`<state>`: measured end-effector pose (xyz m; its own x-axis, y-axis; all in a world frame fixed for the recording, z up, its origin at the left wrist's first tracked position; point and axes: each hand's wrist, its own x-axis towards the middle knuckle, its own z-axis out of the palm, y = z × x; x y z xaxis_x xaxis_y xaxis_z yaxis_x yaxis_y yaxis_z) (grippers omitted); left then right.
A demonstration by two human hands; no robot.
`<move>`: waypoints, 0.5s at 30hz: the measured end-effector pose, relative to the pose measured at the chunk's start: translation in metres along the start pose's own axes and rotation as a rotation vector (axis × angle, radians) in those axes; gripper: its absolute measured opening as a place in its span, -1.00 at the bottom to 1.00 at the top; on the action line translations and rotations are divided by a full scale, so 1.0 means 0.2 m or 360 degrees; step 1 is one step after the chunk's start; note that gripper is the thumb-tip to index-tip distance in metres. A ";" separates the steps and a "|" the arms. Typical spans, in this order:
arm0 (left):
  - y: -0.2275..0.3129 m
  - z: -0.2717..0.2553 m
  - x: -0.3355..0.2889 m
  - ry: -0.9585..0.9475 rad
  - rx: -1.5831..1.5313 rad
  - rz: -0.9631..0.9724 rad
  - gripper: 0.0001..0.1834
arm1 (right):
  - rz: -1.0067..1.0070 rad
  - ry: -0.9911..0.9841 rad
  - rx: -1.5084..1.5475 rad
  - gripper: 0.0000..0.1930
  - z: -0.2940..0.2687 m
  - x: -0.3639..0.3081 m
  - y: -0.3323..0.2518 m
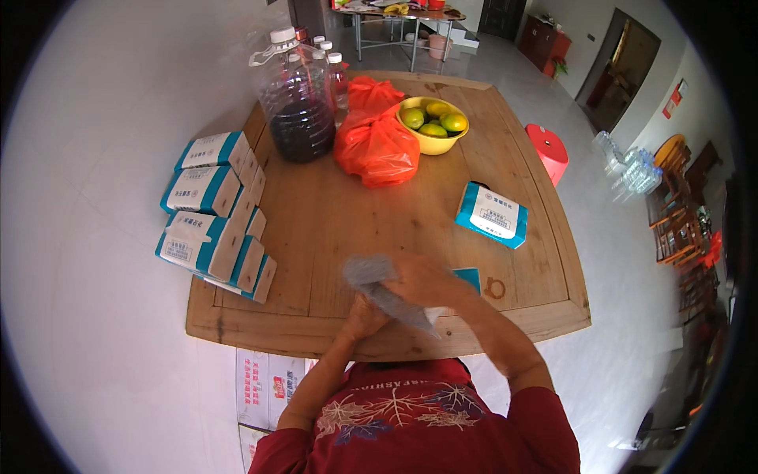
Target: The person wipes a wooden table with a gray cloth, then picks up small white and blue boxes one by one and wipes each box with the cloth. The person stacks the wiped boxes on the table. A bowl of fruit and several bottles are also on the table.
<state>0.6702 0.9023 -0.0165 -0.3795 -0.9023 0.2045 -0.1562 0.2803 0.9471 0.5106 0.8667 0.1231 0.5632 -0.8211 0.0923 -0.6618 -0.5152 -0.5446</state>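
At the near edge of the wooden table, a crumpled grey cloth is between my two hands. My left hand is closed at its lower left side, with the fingers partly covered by the cloth. From the right, my right hand reaches over the cloth and grips it; motion smears its fingers. A pale, thin corner hangs below the hands. Just beyond my right wrist a teal packet shows in part, the rest hidden by my hand and forearm.
White-and-teal tissue packs are stacked at the left; another pack lies right. Farther back are a large jug of dark liquid, red plastic bags and a yellow bowl of green-yellow fruit. A red stool stands beyond the right edge.
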 end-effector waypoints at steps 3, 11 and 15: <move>0.25 -0.01 0.06 0.0245 0.0231 0.0276 -0.54 | 0.0323 -0.0296 0.0225 -0.60 -0.20 -0.11 0.01; 0.32 -0.03 0.04 0.0371 0.0740 0.0768 -0.57 | 0.0505 0.0106 0.0203 -0.54 -0.14 -0.51 0.30; 0.26 0.00 0.03 0.0322 0.0668 0.0726 -0.58 | 0.0351 0.0319 -0.0113 -0.44 -0.05 -0.51 0.19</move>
<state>0.6603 0.9105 0.0341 -0.3191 -0.6949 0.6445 -0.3786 0.7168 0.5855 0.4234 0.9280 0.1024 0.2981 -0.9435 0.1450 -0.7940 -0.3294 -0.5109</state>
